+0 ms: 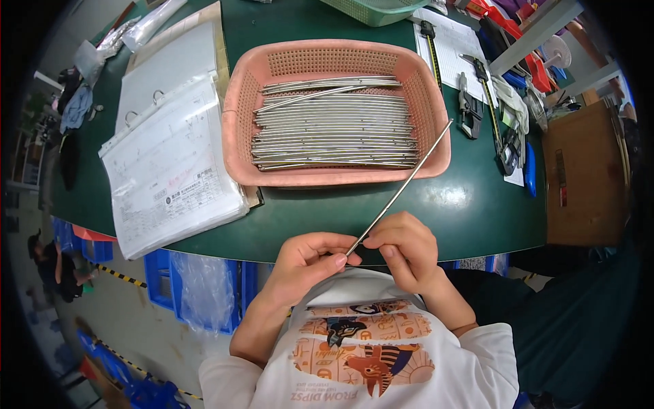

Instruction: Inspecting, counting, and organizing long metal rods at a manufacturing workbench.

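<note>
A thin, shiny metal rod (403, 187) slants up and to the right from my hands, its far tip over the right rim of a pink plastic basket (334, 178). My left hand (306, 264) pinches the rod's near end between thumb and fingers. Curled fingers of my right hand (407, 251) meet the rod a little higher up; their exact contact is partly hidden. Inside the basket, many similar metal rods (334, 126) lie side by side, with a few crossing at a slant on top.
An open ring binder of sleeved sheets (170, 174) lies left of the basket. Calipers (480, 71), a micrometer (469, 109) and a paper sheet (446, 48) are at the right. A green basket (375, 12) stands behind. Blue crates (160, 276) sit below the green table's edge.
</note>
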Demonstrator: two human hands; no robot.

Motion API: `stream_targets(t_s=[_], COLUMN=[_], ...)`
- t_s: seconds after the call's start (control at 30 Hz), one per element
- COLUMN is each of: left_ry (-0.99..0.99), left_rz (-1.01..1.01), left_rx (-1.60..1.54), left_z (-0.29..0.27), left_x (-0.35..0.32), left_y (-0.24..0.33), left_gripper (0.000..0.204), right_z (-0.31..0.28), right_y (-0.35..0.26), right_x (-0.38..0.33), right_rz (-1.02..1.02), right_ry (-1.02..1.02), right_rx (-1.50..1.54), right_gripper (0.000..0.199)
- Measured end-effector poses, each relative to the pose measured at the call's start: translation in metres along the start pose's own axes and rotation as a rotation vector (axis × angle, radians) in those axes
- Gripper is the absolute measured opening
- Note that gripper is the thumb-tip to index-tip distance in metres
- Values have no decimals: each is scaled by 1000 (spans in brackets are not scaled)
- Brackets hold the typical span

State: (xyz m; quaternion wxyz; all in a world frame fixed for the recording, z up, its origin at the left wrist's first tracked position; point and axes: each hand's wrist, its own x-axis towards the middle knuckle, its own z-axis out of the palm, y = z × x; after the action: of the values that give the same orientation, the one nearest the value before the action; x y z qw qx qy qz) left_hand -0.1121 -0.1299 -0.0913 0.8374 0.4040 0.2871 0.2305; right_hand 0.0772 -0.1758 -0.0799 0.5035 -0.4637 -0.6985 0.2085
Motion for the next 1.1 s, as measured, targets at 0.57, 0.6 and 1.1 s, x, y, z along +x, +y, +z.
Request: stream_targets(t_s=[0.57, 0.6, 1.1], left_ry=[-5, -38, -168], left_rz=[45, 29, -123], left_rx=[48, 51, -88], left_z=[10, 9, 10], left_x=[6, 8, 72], left_y=[-2, -4, 5], left_gripper=[37, 40, 30], right_z=[1, 1, -12], right_y=[-9, -9, -2], right_x=[1, 0, -17], right_rz=[-118, -119, -99], right_ry=[1, 6, -46], right_rx=[-326, -336, -245], right_gripper=[19, 19, 16])
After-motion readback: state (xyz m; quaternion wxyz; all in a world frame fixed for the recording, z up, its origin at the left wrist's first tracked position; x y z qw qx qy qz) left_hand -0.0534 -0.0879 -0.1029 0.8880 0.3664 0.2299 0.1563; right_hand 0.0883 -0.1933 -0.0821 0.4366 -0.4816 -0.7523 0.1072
